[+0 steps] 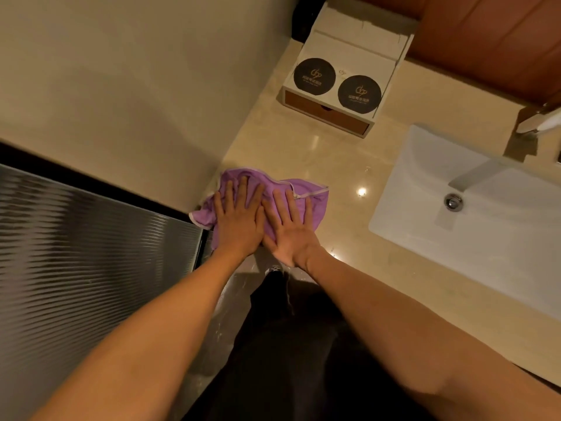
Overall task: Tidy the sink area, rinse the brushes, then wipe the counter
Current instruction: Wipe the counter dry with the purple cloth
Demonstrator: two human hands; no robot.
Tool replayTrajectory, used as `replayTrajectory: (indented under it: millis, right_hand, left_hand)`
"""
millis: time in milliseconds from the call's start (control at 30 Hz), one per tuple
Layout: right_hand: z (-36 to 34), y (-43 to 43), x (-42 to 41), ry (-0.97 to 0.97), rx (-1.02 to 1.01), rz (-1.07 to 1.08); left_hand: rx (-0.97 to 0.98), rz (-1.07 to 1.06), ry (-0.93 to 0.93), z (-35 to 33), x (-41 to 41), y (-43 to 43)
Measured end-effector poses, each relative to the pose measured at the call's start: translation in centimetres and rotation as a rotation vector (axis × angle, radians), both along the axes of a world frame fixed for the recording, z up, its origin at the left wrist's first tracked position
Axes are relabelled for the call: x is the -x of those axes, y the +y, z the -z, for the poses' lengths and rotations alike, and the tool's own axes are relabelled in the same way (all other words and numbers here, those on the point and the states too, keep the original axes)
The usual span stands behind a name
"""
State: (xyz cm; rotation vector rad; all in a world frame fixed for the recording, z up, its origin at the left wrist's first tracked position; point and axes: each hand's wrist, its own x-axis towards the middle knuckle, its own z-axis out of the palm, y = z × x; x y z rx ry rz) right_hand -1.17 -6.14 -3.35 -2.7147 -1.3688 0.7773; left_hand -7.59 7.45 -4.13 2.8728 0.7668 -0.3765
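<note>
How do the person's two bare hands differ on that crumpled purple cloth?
The left hand lies on the wall side of the crumpled purple cloth; the right hand lies on its side nearer the white basin sink. The right hand's fingers cross the cloth's white hem; the left hand's lie on plain purple. Both are flat, fingers straight, pressing the cloth onto the glossy beige counter.

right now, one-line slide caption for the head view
Left hand and right hand press a purple cloth flat on the beige counter, left of the white sink.
</note>
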Motion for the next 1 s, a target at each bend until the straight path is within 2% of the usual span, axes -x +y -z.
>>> replayTrajectory:
  millis: [400, 500, 633, 1000]
  right_hand:
    - [0.1, -5.0, -6.6, 0.001, -0.033, -0.06]
    - [0.6, -6.5, -9.3, -0.047, -0.086, -0.057]
    - [1.4, -8.3, -12.5, -0.085, -0.182, -0.028]
    - [1.2, -10.5, -16.4, -0.054, -0.151, 0.103]
  left_hand:
    - [0.095, -0.035, 0.013, -1.1, -5.3, -4.3]
    - [0.124, -0.011, 0.029, -0.9, -7.9, -5.2]
    - [0.162, -0.013, 0.056, -0.9, -11.8, -6.7]
    - [0.204, 0.105, 0.101, -1.9, -18.0, -8.6]
